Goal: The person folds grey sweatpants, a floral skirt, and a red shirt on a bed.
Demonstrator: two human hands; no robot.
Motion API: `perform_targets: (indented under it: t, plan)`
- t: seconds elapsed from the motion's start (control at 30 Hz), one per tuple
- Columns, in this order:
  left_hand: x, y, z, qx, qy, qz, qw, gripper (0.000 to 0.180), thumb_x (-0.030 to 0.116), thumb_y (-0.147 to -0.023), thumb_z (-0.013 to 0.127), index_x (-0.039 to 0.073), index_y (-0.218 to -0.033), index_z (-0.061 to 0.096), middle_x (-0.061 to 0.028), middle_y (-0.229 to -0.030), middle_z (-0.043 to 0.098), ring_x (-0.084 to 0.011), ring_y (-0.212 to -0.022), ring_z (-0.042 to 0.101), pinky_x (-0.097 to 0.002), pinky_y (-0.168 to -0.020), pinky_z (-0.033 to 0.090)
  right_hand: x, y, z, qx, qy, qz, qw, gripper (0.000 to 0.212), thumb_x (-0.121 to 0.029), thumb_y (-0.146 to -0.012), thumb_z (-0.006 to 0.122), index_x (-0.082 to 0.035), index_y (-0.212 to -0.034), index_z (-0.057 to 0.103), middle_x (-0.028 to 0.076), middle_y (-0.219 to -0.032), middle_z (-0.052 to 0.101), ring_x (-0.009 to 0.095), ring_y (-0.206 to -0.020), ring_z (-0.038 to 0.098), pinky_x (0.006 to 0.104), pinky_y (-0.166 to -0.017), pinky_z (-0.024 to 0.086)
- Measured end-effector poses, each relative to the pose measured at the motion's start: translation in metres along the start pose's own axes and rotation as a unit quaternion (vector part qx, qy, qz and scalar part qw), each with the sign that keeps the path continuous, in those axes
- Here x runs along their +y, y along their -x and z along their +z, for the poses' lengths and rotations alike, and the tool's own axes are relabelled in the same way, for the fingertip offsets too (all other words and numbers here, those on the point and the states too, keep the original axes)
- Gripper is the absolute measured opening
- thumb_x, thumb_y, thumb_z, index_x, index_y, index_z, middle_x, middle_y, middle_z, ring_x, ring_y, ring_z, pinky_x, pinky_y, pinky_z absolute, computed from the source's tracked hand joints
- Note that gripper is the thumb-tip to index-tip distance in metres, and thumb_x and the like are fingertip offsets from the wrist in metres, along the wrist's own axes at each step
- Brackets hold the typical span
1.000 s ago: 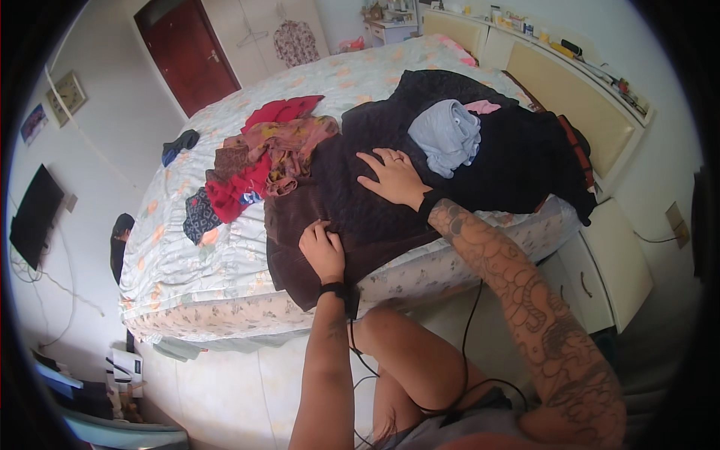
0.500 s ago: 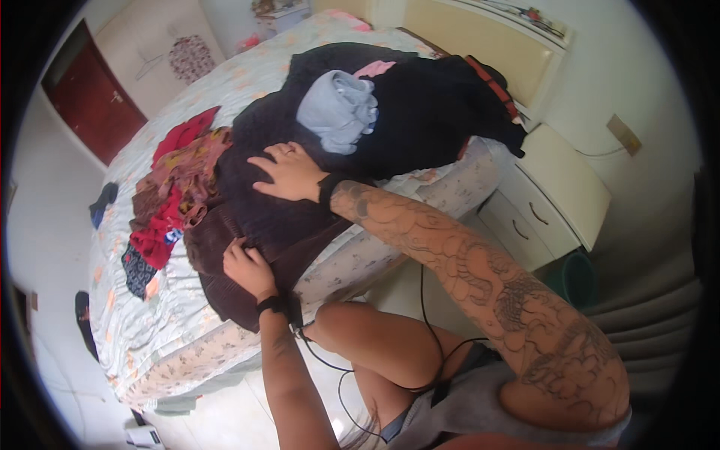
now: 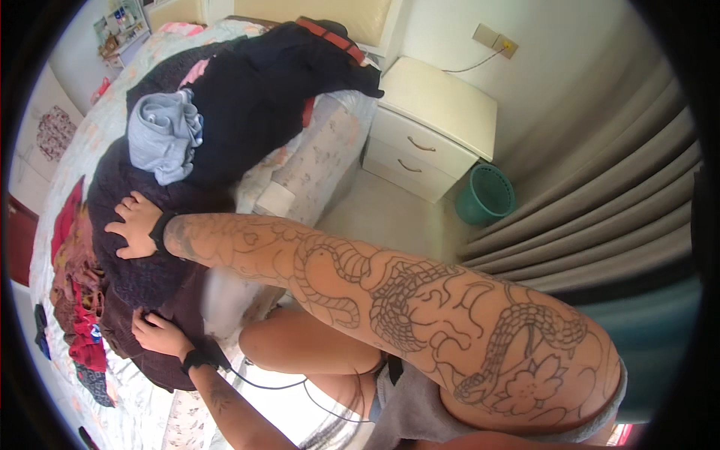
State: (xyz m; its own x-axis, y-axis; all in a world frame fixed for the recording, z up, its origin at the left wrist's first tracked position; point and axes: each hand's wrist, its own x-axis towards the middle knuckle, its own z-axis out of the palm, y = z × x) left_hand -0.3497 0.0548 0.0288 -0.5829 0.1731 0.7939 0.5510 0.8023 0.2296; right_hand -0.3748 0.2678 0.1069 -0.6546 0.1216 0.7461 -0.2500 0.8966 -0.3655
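Touching dark clothes (image 3: 154, 281) on floral bed (image 3: 334, 135), right hand (image 3: 139, 227) spread, left hand (image 3: 163, 337) curled, grip unclear, nightstand (image 3: 439, 97), curtain (image 3: 600, 195)

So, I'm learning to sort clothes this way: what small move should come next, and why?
Perhaps slide the right hand gently over the dark cloth to smooth it: its fingers are spread on that cloth, while the left hand, on the brown cloth beside it, could steady things.

no legible text, no readable labels or numbers
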Motion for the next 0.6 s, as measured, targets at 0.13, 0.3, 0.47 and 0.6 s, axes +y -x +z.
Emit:
perform_targets:
  t: [0.13, 0.3, 0.47, 0.6]
  plan:
    - [-0.009, 0.0, 0.001, 0.006, 0.0, 0.009, 1.0, 0.028, 0.022, -0.087, 0.047, 0.009, -0.107, 0.062, -0.0111, -0.105, 0.06, -0.0315, -0.095, 0.056, -0.0429, -0.078, 0.041, 0.0, -0.002, 0.011, -0.006, 0.024, 0.002, 1.0, 0.063, -0.057, -0.07, 0.058, -0.022, -0.121, 0.06, 0.021, -0.12, 0.053, 0.039, -0.116, 0.043, 0.0526, -0.105, 0.021]
    - [-0.021, 0.003, -0.001, 0.001, -0.007, 0.01, 1.0, 0.028, 0.021, -0.087, 0.046, 0.009, -0.106, 0.062, -0.0096, -0.105, 0.061, -0.0302, -0.095, 0.056, -0.0427, -0.078, 0.041, -0.006, 0.004, 0.013, -0.016, 0.013, 0.004, 1.0, 0.062, -0.058, -0.07, 0.057, -0.022, -0.122, 0.06, 0.021, -0.12, 0.053, 0.038, -0.118, 0.042, 0.0515, -0.105, 0.021]
    - [-0.011, 0.004, -0.009, 0.016, -0.008, 0.018, 1.0, 0.026, 0.019, -0.087, 0.048, 0.008, -0.103, 0.064, -0.0106, -0.102, 0.063, -0.0314, -0.092, 0.058, -0.0432, -0.078, 0.043, -0.011, 0.004, 0.007, -0.04, 0.023, 0.02, 0.999, 0.063, -0.059, -0.071, 0.056, -0.023, -0.122, 0.059, 0.021, -0.123, 0.052, 0.038, -0.119, 0.042, 0.051, -0.106, 0.021]
    - [-0.001, 0.004, -0.004, 0.019, 0.0, 0.03, 0.999, 0.025, 0.018, -0.086, 0.048, 0.007, -0.1, 0.065, -0.0129, -0.099, 0.063, -0.033, -0.089, 0.059, -0.0442, -0.076, 0.044, -0.003, 0.008, -0.011, -0.015, 0.055, -0.005, 0.998, 0.06, -0.059, -0.073, 0.056, -0.022, -0.12, 0.06, 0.019, -0.118, 0.055, 0.036, -0.115, 0.046, 0.0481, -0.101, 0.027]
